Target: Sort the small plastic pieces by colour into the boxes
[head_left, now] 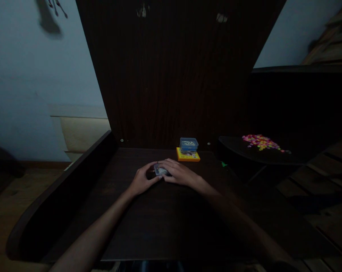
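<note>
- I have a small clear box [161,171] low in the middle of my head view, between the two hands over the dark tabletop [148,226]; pale contents show through it, but I can't make out what they are.
- My left hand [140,181] has that box gripped at its left end, thumb at the near edge and fingers at the far one.
- My right hand [180,172] is closed over the right end, fingers laid across it, hiding part from me.
- Just beyond the right hand I see a yellow box [180,155] lying flat, with a bluish clear container [188,143] of white pieces on top.
- Farther right, I see a heap of bright multicoloured pieces [261,142] on a dark side shelf [284,160].
- Behind everything I have a tall dark panel [171,75].
</note>
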Tool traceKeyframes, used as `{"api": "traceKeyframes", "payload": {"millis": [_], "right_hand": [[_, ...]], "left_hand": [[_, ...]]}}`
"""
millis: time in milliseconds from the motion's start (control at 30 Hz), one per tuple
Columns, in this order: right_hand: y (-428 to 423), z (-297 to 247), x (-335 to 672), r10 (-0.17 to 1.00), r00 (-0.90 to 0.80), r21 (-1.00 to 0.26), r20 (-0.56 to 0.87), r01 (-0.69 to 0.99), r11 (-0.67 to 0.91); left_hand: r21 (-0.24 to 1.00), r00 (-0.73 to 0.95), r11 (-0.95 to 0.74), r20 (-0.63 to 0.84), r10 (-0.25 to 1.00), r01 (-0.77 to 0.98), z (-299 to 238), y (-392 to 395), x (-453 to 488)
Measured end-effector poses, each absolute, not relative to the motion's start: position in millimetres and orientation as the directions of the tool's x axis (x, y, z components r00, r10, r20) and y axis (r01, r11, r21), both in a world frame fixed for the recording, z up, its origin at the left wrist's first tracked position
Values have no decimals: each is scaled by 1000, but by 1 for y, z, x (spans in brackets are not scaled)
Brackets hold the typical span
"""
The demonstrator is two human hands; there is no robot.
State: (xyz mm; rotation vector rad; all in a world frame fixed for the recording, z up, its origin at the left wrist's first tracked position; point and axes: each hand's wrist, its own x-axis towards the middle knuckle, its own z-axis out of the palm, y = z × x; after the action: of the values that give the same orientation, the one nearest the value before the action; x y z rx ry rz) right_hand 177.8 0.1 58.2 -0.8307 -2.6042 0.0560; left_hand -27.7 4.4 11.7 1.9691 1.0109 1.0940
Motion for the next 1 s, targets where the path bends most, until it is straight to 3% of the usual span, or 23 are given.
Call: {"api": "traceKeyframes", "payload": {"millis": [200, 367, 633, 800, 900, 1000], "right_hand": [[5, 22, 167, 575, -716, 20, 396, 633, 774], [5, 17, 163, 530, -736, 47, 421, 601, 798], [12, 16, 167, 528, -726, 8, 441, 591, 806], [18, 15, 175, 591, -616, -224, 521, 570, 791], [19, 11, 174, 702, -430, -493, 568, 505, 709], [23, 4, 169, 848, -137, -794, 511, 302, 527]], "left_hand": [[961, 329, -271, 237, 914, 61, 5, 12, -26], [988, 328, -150, 151, 933, -26, 5, 14, -28], [989, 339, -144, 144, 930, -26, 4, 15, -28], [986, 347, -160, 162, 924, -36, 2, 18, -27], [983, 361, -164, 181, 915, -78, 1, 19, -27], [976, 395, -158, 205, 895, -149, 2, 17, -28]]}}
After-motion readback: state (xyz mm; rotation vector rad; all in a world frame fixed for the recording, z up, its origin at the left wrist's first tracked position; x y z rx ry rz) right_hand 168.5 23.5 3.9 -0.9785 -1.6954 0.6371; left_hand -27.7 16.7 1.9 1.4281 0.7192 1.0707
